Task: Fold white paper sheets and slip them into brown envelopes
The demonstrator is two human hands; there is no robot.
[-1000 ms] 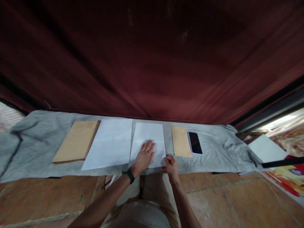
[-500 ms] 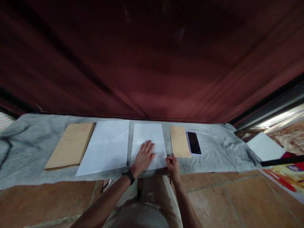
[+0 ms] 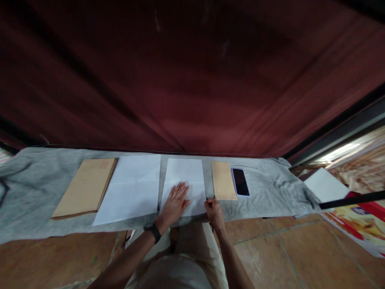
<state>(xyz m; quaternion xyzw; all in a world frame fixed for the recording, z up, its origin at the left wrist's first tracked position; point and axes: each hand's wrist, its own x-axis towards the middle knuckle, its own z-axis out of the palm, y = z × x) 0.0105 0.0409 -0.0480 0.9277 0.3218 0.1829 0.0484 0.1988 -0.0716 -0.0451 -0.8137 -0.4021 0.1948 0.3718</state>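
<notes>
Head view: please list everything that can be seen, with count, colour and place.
grey cloth: one, grey, spread on the floor along the curtain.
dark red curtain: one, dark red, behind the cloth.
brown envelope stack: one, tan, left part of the cloth.
large white sheet: one, white, right of the stack.
white paper: one, white, middle, under the left hand.
small brown envelope: one, tan, right of the white paper.
phone: one, black screen, beside the small envelope.
white sheet: one, white, far right, off the cloth.
tiled floor: brown, near side.
watch: one, black, left wrist.
left hand: flat on the white paper.
right hand: fingers at the paper's near right corner.
</notes>
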